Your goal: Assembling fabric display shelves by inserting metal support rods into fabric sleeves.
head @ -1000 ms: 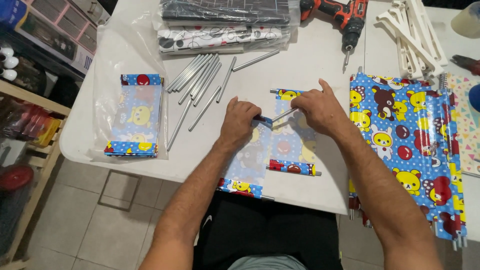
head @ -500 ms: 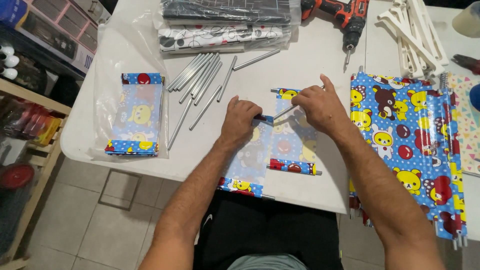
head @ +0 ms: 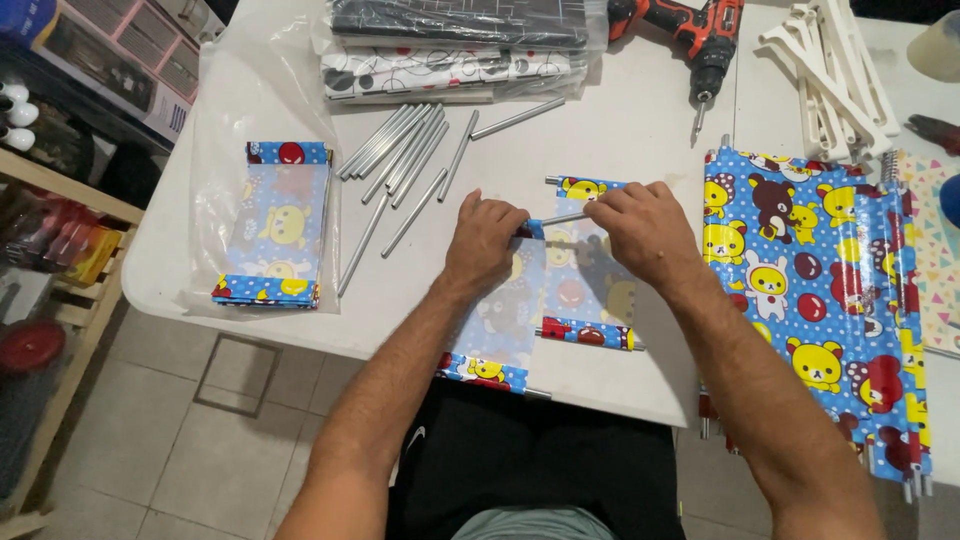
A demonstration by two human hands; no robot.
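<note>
My left hand [head: 484, 240] pinches the blue hem of a clear cartoon-print fabric panel [head: 503, 330] near the table's front edge. My right hand [head: 640, 230] grips a thin metal rod [head: 562, 219] whose end sits at that hem, between both hands. A second like panel [head: 590, 290] with rods in both hems lies under my right hand. Loose metal rods [head: 400, 160] lie just behind my left hand.
A stack of folded panels [head: 275, 225] lies on a clear plastic bag at the left. A large blue bear-print sheet [head: 820, 300] covers the right. Packaged parts [head: 450, 50], a red drill [head: 695, 40] and white plastic brackets [head: 830, 70] sit at the back of the white table [head: 620, 130].
Both hands stay at the panel's hem; my right hand has shifted slightly along the rod. Nothing else has moved.
</note>
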